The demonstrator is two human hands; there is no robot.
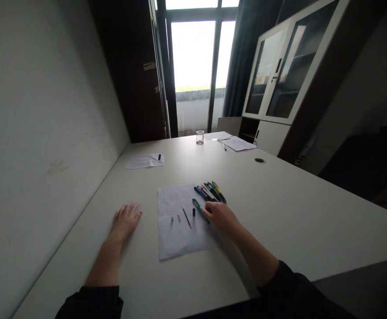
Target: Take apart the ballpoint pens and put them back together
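My left hand (125, 220) rests flat on the white table, fingers stretched out, holding nothing. My right hand (218, 215) is closed at the right side of a sheet of paper (176, 243), its fingers pinched on a green pen (196, 205) that slants across the sheet. Left of that pen lie a short black tube (194, 212) and a thin dark pen refill (187, 217). Farther left are a small spring-like piece (179, 218) and a tiny pen-tip-like piece (172, 219). Several pens (210, 191) lie bunched just beyond my right hand.
A clear glass (199, 137) stands near the far edge of the table (263, 212). Papers (238, 143) with a pen (224, 147) lie at the back right, near a round cable hole (259, 160). Another paper (145, 161) lies back left, close to the wall (47, 133).
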